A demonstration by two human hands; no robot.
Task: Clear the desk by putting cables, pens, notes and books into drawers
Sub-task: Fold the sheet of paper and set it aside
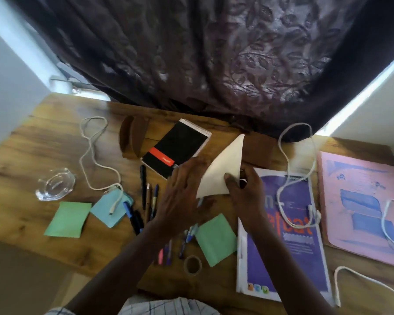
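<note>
A cream note [223,169] is lifted at the desk's middle, pinched by my right hand [243,192] at its lower right edge. My left hand [184,192] lies flat beside it, fingers spread, touching its left edge. Several pens [149,198] lie left of my left hand, and more pens [184,242] lie under my forearm. Green notes [66,219] [216,238] and a blue note [107,208] lie near the front. A black notebook [177,148] sits at the back. A purple book [284,235] and a pink book [362,205] lie right. White cables [93,160] [289,178] snake across the desk.
A glass dish [55,185] stands at the left on the wooden desk [32,155]. A tape ring [192,264] lies near the front edge. A brown organiser [132,139] sits at the back, under a dark curtain [214,53]. Another white cable [393,233] crosses the pink book.
</note>
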